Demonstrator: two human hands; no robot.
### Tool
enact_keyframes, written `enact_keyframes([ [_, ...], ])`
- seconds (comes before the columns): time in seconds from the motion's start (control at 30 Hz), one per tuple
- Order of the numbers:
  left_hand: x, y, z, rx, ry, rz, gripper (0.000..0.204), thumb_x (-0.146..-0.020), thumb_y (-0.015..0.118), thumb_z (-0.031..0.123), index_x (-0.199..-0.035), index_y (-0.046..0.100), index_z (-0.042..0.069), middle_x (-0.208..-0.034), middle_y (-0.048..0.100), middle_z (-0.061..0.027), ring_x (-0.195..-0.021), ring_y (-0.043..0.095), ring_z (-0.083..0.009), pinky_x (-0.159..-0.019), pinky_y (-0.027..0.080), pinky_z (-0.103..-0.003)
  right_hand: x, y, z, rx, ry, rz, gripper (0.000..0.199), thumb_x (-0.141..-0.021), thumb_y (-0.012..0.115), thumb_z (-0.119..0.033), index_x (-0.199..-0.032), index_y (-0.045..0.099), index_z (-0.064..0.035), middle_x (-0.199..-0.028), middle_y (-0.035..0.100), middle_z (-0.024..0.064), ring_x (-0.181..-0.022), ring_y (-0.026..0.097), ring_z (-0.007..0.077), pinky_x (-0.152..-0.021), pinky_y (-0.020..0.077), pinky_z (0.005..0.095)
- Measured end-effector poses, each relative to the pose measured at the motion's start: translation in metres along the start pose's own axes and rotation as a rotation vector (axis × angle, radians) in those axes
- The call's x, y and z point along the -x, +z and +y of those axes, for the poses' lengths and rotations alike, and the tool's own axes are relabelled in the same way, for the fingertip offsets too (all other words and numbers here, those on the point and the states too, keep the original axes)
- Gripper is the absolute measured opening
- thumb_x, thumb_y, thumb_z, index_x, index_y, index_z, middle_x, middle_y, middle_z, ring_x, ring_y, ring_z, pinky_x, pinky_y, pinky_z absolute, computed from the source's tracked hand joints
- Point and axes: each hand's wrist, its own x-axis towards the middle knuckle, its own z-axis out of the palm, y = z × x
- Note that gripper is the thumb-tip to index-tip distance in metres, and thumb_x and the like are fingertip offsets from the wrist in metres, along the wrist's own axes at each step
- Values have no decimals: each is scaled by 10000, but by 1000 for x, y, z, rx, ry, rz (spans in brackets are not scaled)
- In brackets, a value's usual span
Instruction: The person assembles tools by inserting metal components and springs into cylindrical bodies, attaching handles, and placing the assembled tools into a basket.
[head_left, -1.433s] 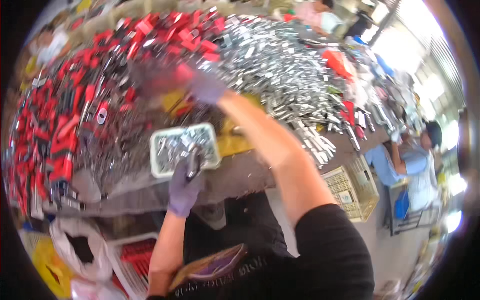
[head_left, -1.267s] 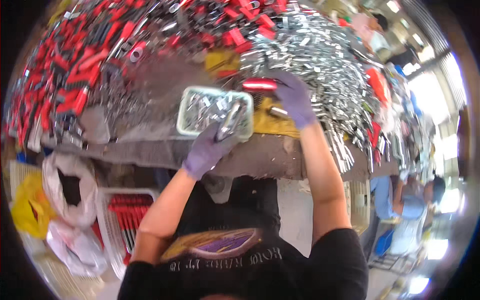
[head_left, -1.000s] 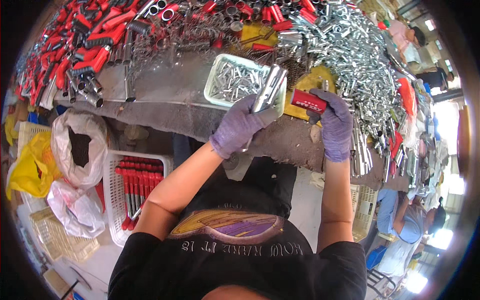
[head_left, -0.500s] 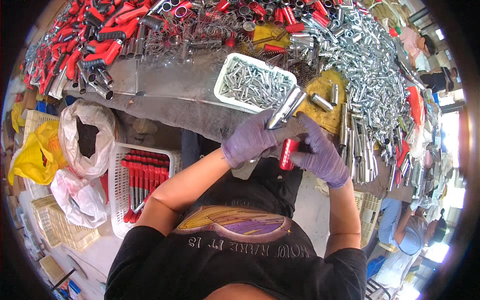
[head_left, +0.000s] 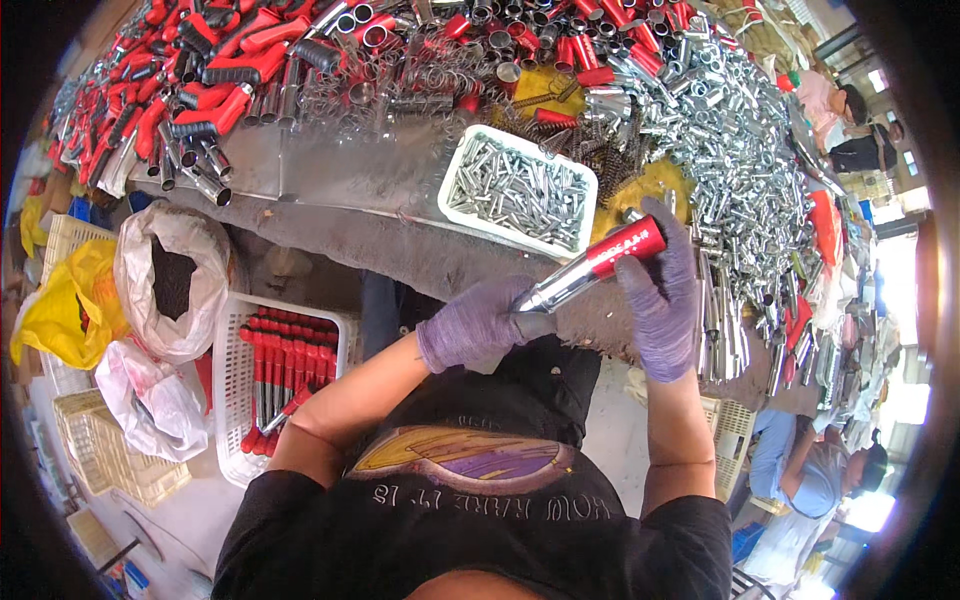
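My left hand point(head_left: 473, 326), in a purple knit glove, is wrapped round the lower end of a shiny chrome tube point(head_left: 562, 286). The tube slants up to the right in front of my body. A red sleeve point(head_left: 626, 249) with white print sits round its upper end. My right hand point(head_left: 663, 318), gloved alike, has its thumb and fingers about the red sleeve's far end. Just beyond the tube, on the bench, stands a white tray point(head_left: 450, 207) full of small metal pins point(head_left: 515, 190). What lies inside the left palm is hidden.
Heaped on the bench point(head_left: 330, 222) are red-and-black handles point(head_left: 245, 65), springs point(head_left: 345, 95) and silver metal parts point(head_left: 740, 150). Below left are a white crate point(head_left: 230, 400) of red-ended tools and open sacks point(head_left: 190, 225). Other people point(head_left: 830, 470) are at the right.
The red sleeve, earlier low in my right hand and apart from the tube, is now round the tube's upper end. My right hand has risen; my left hand moved slightly down and left.
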Motion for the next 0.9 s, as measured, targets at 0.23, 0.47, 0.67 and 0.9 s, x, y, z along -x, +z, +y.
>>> enact_keyframes([
  [0.23,0,5,31,-49,68,22,304,-859,555,238,-1087,536,38,-747,526,4,-617,495,-70,-526,402,-236,-1,-3,-11,162,26,-349,534,-849,643,-321,-1250,459,-18,-1110,569,153,-1006,572,200,-844,467,313],
  [0.47,-11,-10,1,-131,346,243,528,-860,606,353,-1256,469,32,-861,545,-9,-722,497,-77,-633,421,-231,-98,-23,17,970,277,-76,455,-902,506,-414,-1203,534,-75,-1084,629,159,-1048,581,306,-893,440,395],
  [0.67,-20,-26,-6,-89,531,436,581,-835,633,451,-1176,499,0,-715,549,-8,-603,480,-67,-539,395,-213,-132,-49,137,890,170,27,270,-885,483,-285,-961,576,-43,-897,644,198,-854,625,362,-765,480,437],
  [0.9,-14,-42,-10,-29,417,367,439,-851,619,230,-1216,502,18,-823,552,10,-688,496,-64,-619,426,-219,-116,-77,77,950,229,59,200,-862,510,-199,-960,628,-71,-898,642,190,-823,627,333,-777,488,407],
])
